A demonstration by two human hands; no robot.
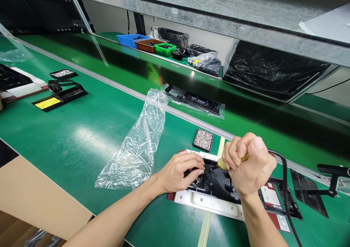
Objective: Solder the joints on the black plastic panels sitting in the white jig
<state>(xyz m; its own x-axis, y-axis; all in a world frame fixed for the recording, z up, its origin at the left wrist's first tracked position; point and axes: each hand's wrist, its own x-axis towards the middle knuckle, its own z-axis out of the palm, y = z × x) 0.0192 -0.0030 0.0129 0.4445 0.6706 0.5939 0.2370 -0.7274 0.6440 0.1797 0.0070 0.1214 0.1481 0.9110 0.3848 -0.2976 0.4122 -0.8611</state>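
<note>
In my right hand (250, 165), a soldering iron (222, 164) with a yellowish grip and a black cord is held in a fist, its tip end angled down at a black plastic panel (220, 183). My left hand (183, 170) rests over the panel's left end, thumb and fingers drawn together; whatever they pinch, if anything, is hidden. The panel lies in a white fixture (207, 203) on a red base. Just behind stands a small black tray (203, 140) full of tiny metal pieces.
Left of my hands lies a crumpled clear bag (133, 145). A black strip part (194, 99) lies on plastic beyond the metal rail. Farther left are an iron stand with a yellow sponge (47, 103) and another small tray (63, 73). A metal shelf (191, 19) hangs overhead.
</note>
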